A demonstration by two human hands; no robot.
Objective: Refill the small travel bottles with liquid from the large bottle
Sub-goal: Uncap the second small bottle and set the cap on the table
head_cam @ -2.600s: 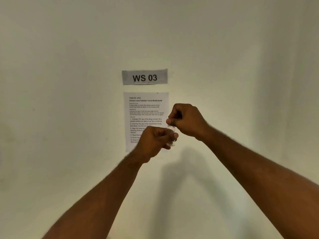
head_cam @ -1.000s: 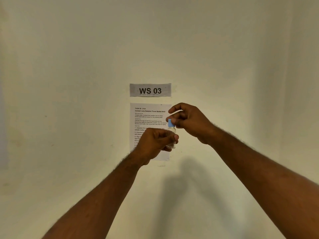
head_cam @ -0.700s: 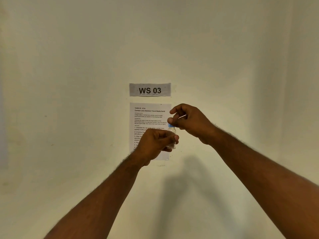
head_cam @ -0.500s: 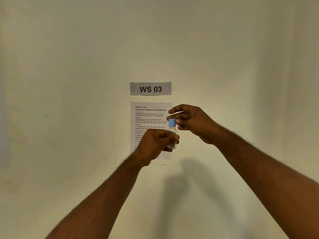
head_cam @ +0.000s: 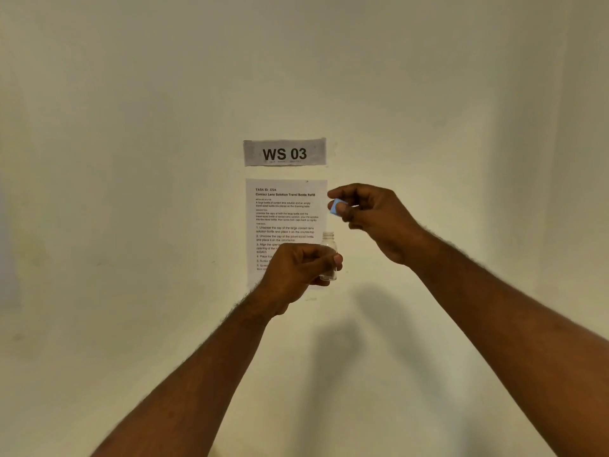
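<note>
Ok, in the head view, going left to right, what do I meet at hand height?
Instruction sheet → left hand → small clear bottle, uncapped → blue cap → right hand.

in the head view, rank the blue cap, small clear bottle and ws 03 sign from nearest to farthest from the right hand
1. blue cap: pinched in the right hand itself.
2. small clear bottle: below it, gripped by the left hand.
3. WS 03 sign: up-left, on the wall.

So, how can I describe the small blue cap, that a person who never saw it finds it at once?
Find the printed sheet taped under the WS 03 sign. At its right edge the right hand pinches the cap, above the open clear bottle in the left hand. It is the only blue thing.
</note>
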